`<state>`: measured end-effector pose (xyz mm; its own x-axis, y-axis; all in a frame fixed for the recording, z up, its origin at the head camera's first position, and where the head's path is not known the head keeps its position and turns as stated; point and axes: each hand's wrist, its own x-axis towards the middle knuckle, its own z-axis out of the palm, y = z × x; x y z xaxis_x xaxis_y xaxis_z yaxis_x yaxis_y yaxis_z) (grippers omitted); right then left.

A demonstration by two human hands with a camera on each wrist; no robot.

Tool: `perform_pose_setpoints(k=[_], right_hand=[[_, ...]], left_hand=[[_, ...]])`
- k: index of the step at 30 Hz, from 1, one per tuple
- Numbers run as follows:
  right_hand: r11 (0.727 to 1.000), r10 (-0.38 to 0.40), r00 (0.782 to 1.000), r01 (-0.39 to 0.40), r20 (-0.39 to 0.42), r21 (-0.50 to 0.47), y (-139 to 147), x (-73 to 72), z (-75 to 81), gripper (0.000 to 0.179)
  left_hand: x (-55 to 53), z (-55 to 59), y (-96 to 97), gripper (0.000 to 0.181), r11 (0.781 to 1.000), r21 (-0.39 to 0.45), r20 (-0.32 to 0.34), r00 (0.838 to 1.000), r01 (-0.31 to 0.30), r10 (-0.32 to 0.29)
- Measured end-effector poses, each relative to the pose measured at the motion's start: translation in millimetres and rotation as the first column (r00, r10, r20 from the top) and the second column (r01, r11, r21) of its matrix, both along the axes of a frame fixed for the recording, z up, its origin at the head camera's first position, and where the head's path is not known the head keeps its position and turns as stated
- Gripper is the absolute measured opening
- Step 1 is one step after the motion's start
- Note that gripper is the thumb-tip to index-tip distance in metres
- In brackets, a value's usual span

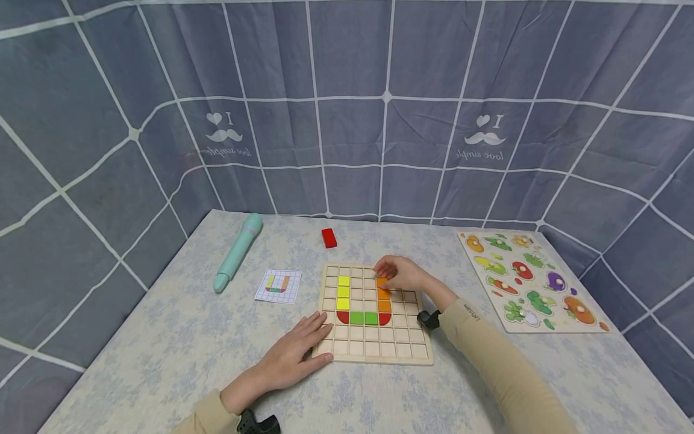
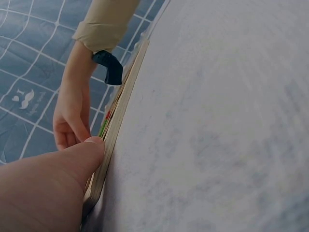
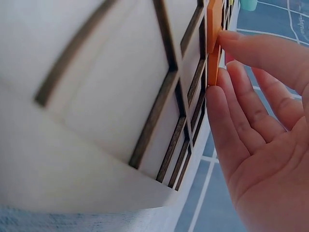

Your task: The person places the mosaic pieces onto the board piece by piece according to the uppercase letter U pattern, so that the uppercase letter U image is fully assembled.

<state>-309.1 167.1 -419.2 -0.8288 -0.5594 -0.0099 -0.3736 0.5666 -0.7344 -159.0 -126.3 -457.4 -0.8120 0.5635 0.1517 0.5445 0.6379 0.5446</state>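
A wooden grid board [image 1: 409, 349] lies on the table, with coloured tiles forming a U. Yellow tiles [image 1: 343, 292] make its left side, orange tiles [image 1: 384, 306] its right, and green tiles [image 1: 364, 318] lie between two rounded red tiles [image 1: 343, 317] at the bottom. At the top of the orange column my right hand [image 1: 403, 274] pinches an orange tile [image 3: 213, 24] between thumb and fingertip. My left hand [image 1: 295, 349] rests at the board's left edge with fingers extended. In the left wrist view its thumb [image 2: 89, 150] touches the rim.
Left of the board lies a card [image 1: 278, 286] printed with a coloured U on a grid. Beyond it is a turquoise cylinder [image 1: 238, 253]. A red block [image 1: 329, 238] sits behind the board. At right lies a vegetable puzzle board [image 1: 515, 295]. A blue curtain [image 1: 352, 132] surrounds the table.
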Motion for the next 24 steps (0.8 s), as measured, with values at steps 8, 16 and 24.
perform_pose_setpoints(k=[8,16,24], right_hand=[[0.998,0.041,0.999,-0.040,0.026,-0.046,8,0.3,0.5,0.036],[0.996,0.049,0.998,-0.047,0.035,-0.072,27,13.4,-0.8,0.038],[0.998,0.048,0.996,-0.045,-0.069,0.045,42,57.6,15.4,0.033]], left_hand=[[-0.6,-0.6,-0.1,0.063,1.000,0.000,0.003,1.000,0.006,-0.006],[0.8,-1.1,0.9,0.062,1.000,0.016,-0.014,1.000,0.015,-0.014],[0.4,3.0,0.1,0.062,0.999,-0.030,-0.033,0.999,0.023,-0.024]])
